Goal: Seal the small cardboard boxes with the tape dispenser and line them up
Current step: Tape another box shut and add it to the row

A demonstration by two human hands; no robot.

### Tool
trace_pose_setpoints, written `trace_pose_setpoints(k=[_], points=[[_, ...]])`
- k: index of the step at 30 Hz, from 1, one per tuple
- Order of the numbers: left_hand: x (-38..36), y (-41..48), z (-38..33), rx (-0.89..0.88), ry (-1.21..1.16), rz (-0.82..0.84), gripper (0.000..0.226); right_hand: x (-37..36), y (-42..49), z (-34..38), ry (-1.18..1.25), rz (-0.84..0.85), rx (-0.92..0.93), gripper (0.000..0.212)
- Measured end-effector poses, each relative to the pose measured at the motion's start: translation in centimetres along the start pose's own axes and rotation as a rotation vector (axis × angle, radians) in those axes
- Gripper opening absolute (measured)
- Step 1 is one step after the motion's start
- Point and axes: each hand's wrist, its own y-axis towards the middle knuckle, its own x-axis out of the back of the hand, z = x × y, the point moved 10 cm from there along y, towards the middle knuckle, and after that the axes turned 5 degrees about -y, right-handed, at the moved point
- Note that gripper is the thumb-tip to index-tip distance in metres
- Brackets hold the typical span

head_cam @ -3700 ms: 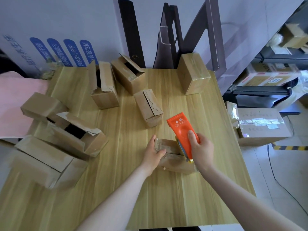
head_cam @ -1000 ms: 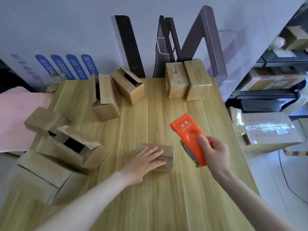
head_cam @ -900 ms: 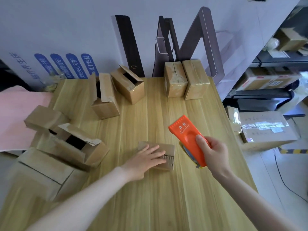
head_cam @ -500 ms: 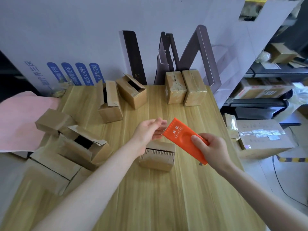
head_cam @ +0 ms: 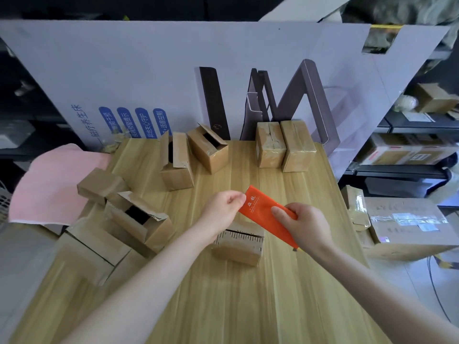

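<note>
Pale wooden surface (head_cam: 248,306) underneath everything. At its left edge, a heap of unsealed boxes (head_cam: 139,219) with gaping flaps, probably parked there as waiting stock. Toward the far middle, two more open boxes (head_cam: 177,165), tipped on their sides. At the far right, a sealed pair (head_cam: 270,150) standing side by side and touching, seemingly the start of the line. Nearer, directly below the hands, one small box (head_cam: 237,247) lying flat with flaps closed and no tape visible across it, so likely next for sealing. Above it, apparently not touching, the orange tape dispenser (head_cam: 265,217), held slantwise. Round its rear end, the right grip (head_cam: 305,224), wrapped on to steady it. At its front tip, the left grip (head_cam: 221,214), pinching there, presumably to draw out the tape end. Impossible to tell whether tape is actually caught.
</note>
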Motion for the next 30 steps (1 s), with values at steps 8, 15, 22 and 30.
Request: trace_pose_setpoints(k=[8,15,22,30], points=[[0.6,0.1,4.4,0.369,-0.504,-0.02,0.025,-0.5,-0.1,0.1,0.106,0.067,0.023,0.03],[3.6,2.5,3.7,0.39,-0.303,-0.235,0.021,-0.2,1.1,3.8,-0.079,0.081,0.08,0.035],[9.3,2.8,5.6,0.354,-0.169,-0.352,0.019,2.0,1.0,-0.7,-0.117,0.146,0.021,0.033],[9.6,1.4,13.1,0.501,-0.148,-0.414,0.018,3.4,0.0,-9.2,-0.394,0.182,-0.101,0.032]])
